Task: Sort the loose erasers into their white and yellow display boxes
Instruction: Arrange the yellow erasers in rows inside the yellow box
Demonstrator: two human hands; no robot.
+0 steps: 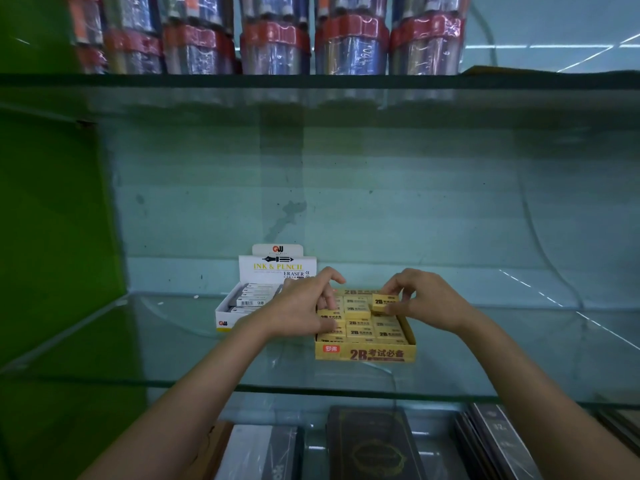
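Working over the yellow display box (pixel 365 353) on the glass shelf (pixel 138 341), hands apart, one at each side of it. Pinching a loose yellow eraser (pixel 383 303) between thumb and fingertips of the right hand (pixel 427 303), holding it just above the far right corner of the box, tilted slightly and not yet seated among the rows. Pressing down on the left column of packed erasers (pixel 360 330) with the left hand (pixel 301 306), fingers curled over them, though whether gripping one or only steadying the stack cannot be told. Sitting just left and a little farther back, the white display box (pixel 239 306), with its upright card and white sleeved erasers inside, partly hidden behind the left wrist. Risking, by judgement, a crooked seat: lowering the tilted eraser onto an already full-looking layer likely leaving it proud, or sliding it off the far edge onto the glass. Also risking a nudge of the light cardboard box across the smooth shelf, or toward its near edge, if pushing too hard with the left hand. Possibly brushing the white box with the left forearm as well.
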